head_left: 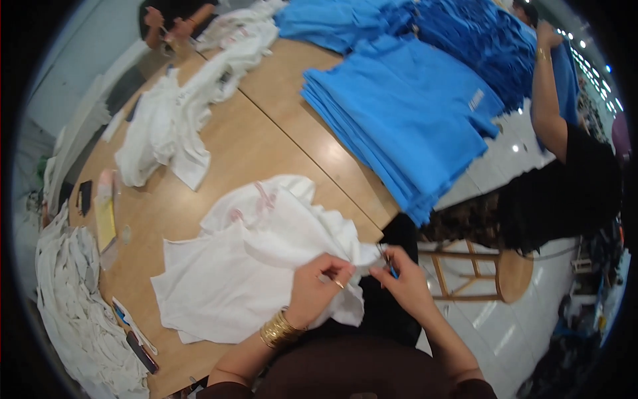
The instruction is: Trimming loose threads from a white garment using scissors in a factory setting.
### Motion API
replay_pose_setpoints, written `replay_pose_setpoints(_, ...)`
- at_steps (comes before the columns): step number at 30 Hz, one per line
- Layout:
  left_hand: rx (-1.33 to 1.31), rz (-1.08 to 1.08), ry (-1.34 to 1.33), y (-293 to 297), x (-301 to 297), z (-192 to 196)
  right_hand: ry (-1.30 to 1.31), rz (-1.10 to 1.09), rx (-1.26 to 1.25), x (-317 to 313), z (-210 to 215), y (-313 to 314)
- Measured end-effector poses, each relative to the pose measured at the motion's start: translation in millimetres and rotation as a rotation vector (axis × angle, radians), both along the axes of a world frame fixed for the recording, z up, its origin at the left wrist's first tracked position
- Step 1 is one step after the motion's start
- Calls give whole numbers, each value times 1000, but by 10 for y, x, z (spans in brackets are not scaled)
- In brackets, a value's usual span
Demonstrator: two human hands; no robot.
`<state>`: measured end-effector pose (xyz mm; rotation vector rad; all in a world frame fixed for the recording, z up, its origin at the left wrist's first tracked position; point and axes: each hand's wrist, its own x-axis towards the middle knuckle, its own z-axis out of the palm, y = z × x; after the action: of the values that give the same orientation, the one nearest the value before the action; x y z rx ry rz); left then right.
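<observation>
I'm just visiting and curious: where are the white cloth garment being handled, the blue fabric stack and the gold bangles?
white cloth garment (266, 259), head view, middle.
blue fabric stack (405, 120), head view, top.
gold bangles (279, 329), head view, left wrist.

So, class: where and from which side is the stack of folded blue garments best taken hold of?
Take the stack of folded blue garments under its layered near edge, coming from the table's open side: there the edges overhang the wooden table, letting a grip slide beneath the whole stack.
</observation>
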<state>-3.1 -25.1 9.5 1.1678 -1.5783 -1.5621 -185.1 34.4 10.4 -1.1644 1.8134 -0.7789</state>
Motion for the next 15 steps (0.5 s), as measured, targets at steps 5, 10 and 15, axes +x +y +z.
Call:
replay_pose_setpoints(5,-118,-4,-44,31,-42,34,-294,92,155,38,463,114)
replay_pose_setpoints(10,-248,-17,-126,77,-66,38,-399,146,283,145,577,137)
replay_pose_setpoints(15,-374,-32,-166,117,-60,34,-277,255,318,186,562,112)
